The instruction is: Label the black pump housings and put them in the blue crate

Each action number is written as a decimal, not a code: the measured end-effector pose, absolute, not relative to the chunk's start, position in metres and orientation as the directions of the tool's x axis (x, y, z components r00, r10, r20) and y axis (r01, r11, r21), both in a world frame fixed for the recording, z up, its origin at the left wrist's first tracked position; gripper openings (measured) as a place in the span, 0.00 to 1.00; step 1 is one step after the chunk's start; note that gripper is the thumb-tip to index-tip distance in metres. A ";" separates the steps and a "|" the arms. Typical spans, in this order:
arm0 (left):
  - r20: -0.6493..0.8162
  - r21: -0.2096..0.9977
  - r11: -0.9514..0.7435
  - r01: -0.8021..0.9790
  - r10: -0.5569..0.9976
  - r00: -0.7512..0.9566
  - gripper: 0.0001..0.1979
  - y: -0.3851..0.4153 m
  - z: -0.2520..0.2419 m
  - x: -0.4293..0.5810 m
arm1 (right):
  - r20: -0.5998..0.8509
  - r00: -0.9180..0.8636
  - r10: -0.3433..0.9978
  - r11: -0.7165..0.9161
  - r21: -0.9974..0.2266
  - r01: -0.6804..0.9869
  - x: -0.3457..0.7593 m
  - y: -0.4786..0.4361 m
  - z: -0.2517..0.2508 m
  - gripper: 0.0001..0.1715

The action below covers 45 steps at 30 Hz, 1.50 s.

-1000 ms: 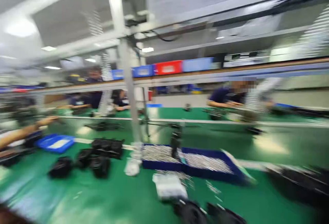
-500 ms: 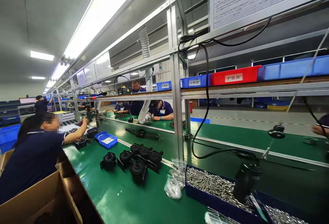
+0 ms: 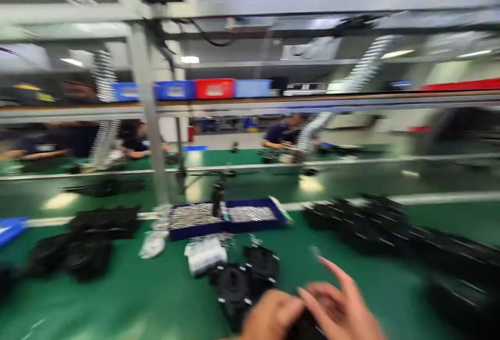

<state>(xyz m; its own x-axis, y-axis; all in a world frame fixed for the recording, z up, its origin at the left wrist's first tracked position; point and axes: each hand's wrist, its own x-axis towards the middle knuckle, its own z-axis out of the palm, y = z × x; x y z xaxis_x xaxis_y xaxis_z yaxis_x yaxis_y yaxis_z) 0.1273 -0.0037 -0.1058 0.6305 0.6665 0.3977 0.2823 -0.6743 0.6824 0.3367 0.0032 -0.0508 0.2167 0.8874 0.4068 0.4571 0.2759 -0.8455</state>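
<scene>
At the bottom of the head view, my left hand [image 3: 271, 315] has its fingers curled in; what they grip is hidden. Close beside it, my right hand [image 3: 346, 306] has its forefinger stretched up and apart from the thumb. A dark object [image 3: 307, 328] shows partly between and below both hands, too blurred to name. Just past the right fingertip is a small pale smear [image 3: 314, 251]. Black round-topped housings with shiny metal spots, one at front [image 3: 233, 284] and one behind [image 3: 262, 264], lie on the green bench just beyond my left hand.
Blue trays of metal screws [image 3: 195, 235] stand beyond the housings, with a white packet [image 3: 205, 255] and a plastic bag [image 3: 153, 243] nearby. More black parts line the left [image 3: 88, 256] and right [image 3: 363, 225]. A metal post [image 3: 150, 121] and shelf cross behind. People work opposite.
The view has swung right and down, so the screw trays now sit near the middle. Both my hands have come into view at the bottom. The co-worker at left is out of sight.
</scene>
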 end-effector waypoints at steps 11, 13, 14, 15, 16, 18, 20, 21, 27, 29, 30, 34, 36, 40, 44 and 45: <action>0.717 0.464 -0.829 0.311 0.558 0.417 0.43 0.010 -0.140 0.162 | 0.100 0.101 0.990 0.076 -0.972 0.224 0.359 -0.083 -0.057 0.26; 0.736 0.445 -0.838 0.316 0.544 0.403 0.42 0.008 -0.132 0.162 | 0.097 0.091 0.991 0.067 -0.957 0.283 0.356 -0.087 -0.061 0.23; 0.740 0.445 -0.837 0.317 0.544 0.395 0.42 0.008 -0.130 0.163 | 0.101 0.087 0.991 0.068 -0.946 0.318 0.355 -0.088 -0.061 0.22; 0.740 0.450 -0.834 0.318 0.548 0.389 0.41 0.008 -0.129 0.164 | 0.108 0.090 0.990 0.070 -0.933 0.352 0.354 -0.088 -0.061 0.21; 0.735 0.457 -0.830 0.320 0.555 0.390 0.41 0.008 -0.129 0.165 | 0.119 0.095 0.988 0.073 -0.920 0.385 0.353 -0.087 -0.061 0.20; 0.710 0.483 -0.815 0.320 0.579 0.401 0.41 0.008 -0.133 0.165 | 0.149 0.104 0.983 0.089 -0.894 0.440 0.350 -0.086 -0.059 0.18; 0.679 0.515 -0.795 0.320 0.607 0.413 0.42 0.008 -0.137 0.164 | 0.180 0.105 0.978 0.111 -0.876 0.469 0.348 -0.086 -0.056 0.17; 0.669 0.527 -0.788 0.318 0.616 0.416 0.42 0.008 -0.138 0.163 | 0.193 0.103 0.976 0.121 -0.871 0.476 0.347 -0.086 -0.056 0.17; 0.672 0.527 -0.785 0.326 0.620 0.405 0.43 0.007 -0.137 0.161 | 0.260 0.098 0.961 0.173 -0.835 0.522 0.344 -0.087 -0.053 0.15; 0.672 0.521 -0.786 0.331 0.618 0.409 0.42 0.006 -0.134 0.161 | 0.277 0.083 0.957 0.190 -0.819 0.541 0.344 -0.087 -0.052 0.15; 0.674 0.516 -0.789 0.332 0.614 0.411 0.42 0.006 -0.132 0.162 | 0.283 0.074 0.956 0.197 -0.811 0.551 0.344 -0.087 -0.051 0.15; 0.711 0.468 -0.820 0.330 0.571 0.410 0.40 0.006 -0.125 0.163 | 0.308 0.051 0.950 0.220 -0.776 0.591 0.344 -0.087 -0.048 0.15; 0.729 0.448 -0.833 0.325 0.551 0.407 0.40 0.006 -0.122 0.163 | 0.327 0.042 0.944 0.231 -0.747 0.624 0.342 -0.088 -0.047 0.15; 0.733 0.443 -0.835 0.326 0.547 0.406 0.39 0.005 -0.119 0.163 | 0.412 0.001 0.911 0.282 -0.625 0.728 0.339 -0.091 -0.050 0.14; 0.731 0.439 -0.841 0.315 0.539 0.419 0.38 0.006 -0.117 0.163 | 0.587 -0.140 0.797 0.378 -0.305 0.874 0.338 -0.092 -0.057 0.11; 0.728 0.444 -0.840 0.310 0.540 0.423 0.38 0.006 -0.116 0.163 | 0.612 -0.166 0.773 0.384 -0.244 0.890 0.338 -0.092 -0.058 0.11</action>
<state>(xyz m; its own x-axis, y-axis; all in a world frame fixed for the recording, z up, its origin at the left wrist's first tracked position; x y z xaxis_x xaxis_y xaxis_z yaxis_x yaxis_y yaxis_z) 0.1634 0.0056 -0.1164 0.4226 0.5405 0.7275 0.3103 -0.8405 0.4442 0.3385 -0.0919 -0.0582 -0.1661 0.7735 0.6117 0.8902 0.3845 -0.2444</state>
